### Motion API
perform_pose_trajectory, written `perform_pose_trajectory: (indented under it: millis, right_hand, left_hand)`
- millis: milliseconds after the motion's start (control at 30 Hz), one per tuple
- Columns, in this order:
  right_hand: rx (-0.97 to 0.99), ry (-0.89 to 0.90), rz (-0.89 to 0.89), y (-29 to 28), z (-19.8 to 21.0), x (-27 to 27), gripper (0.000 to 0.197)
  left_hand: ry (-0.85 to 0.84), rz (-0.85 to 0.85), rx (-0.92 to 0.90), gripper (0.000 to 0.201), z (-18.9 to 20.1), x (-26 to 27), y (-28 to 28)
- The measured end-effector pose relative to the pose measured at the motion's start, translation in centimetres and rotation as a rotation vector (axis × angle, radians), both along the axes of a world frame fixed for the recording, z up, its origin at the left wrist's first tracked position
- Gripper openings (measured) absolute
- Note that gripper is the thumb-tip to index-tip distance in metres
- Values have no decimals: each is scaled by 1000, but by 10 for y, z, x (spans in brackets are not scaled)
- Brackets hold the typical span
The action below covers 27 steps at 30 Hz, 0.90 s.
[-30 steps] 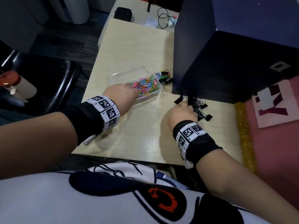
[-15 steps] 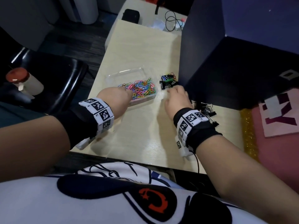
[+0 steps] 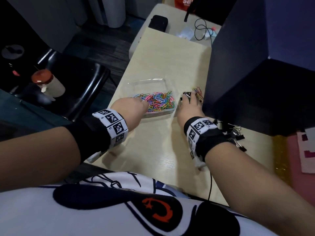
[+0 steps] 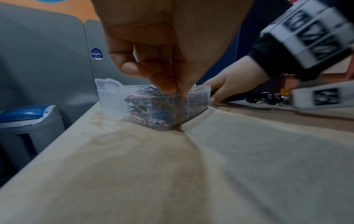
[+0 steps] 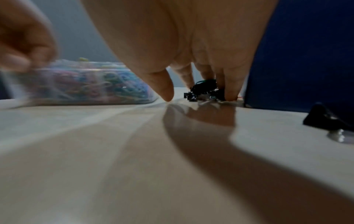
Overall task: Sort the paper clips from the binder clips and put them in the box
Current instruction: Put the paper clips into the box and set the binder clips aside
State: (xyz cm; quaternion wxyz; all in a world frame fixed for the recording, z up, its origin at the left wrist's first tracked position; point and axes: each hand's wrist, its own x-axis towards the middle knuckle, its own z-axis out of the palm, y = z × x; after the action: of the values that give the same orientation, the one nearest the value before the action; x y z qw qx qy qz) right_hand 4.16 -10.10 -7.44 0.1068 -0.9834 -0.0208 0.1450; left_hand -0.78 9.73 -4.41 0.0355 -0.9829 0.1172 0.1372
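A clear plastic box (image 3: pixel 148 81) on the table holds a heap of coloured paper clips (image 3: pixel 158 103). My left hand (image 3: pixel 144 104) is at the box's near left corner. In the left wrist view the thumb and fingers of that hand (image 4: pixel 176 91) curl and pinch the rim of the box (image 4: pixel 109 97). My right hand (image 3: pixel 189 97) reaches over a small mixed clump of clips (image 3: pixel 198 92) right of the box. In the right wrist view its fingers (image 5: pixel 231 91) point straight down onto the clump (image 5: pixel 205 89), and the thumb tip touches the table. Black binder clips (image 3: pixel 236 133) lie behind the right wrist.
A tall dark blue cabinet (image 3: pixel 238 74) stands against the table's right side, close to the clump. A black chair (image 3: pixel 76 82) and a red-capped bottle (image 3: pixel 47 84) are at the left. A black pouch (image 3: pixel 159 22) and a cable (image 3: pixel 201 29) lie on the far table.
My right hand has left the binder clip pile at the right and moved forward and left to the mixed clump beside the box. The left hand stays at the box.
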Motion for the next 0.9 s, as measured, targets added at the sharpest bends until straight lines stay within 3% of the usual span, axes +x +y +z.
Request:
perform_pose_trajectory:
  millis: [133, 300, 400, 533, 733, 900]
  right_hand:
    - [-28, 42, 76, 4, 3, -39, 66]
    - [-52, -56, 83, 6, 12, -66, 42]
    - [33, -112, 6, 5, 20, -48, 36]
    - [114, -89, -98, 1, 21, -2, 44]
    - [109, -13, -166, 0, 2, 43, 49]
    - [70, 99, -161, 1, -12, 48, 55]
  left_hand:
    - [-18, 5, -15, 13, 2, 11, 1]
    - [-35, 0, -68, 11, 1, 21, 2]
    - [-34, 15, -88, 10, 1, 21, 2]
    - [-21, 34, -67, 12, 3, 18, -1]
    - [21, 29, 8, 14, 6, 14, 0]
    - [26, 28, 6, 15, 7, 13, 3]
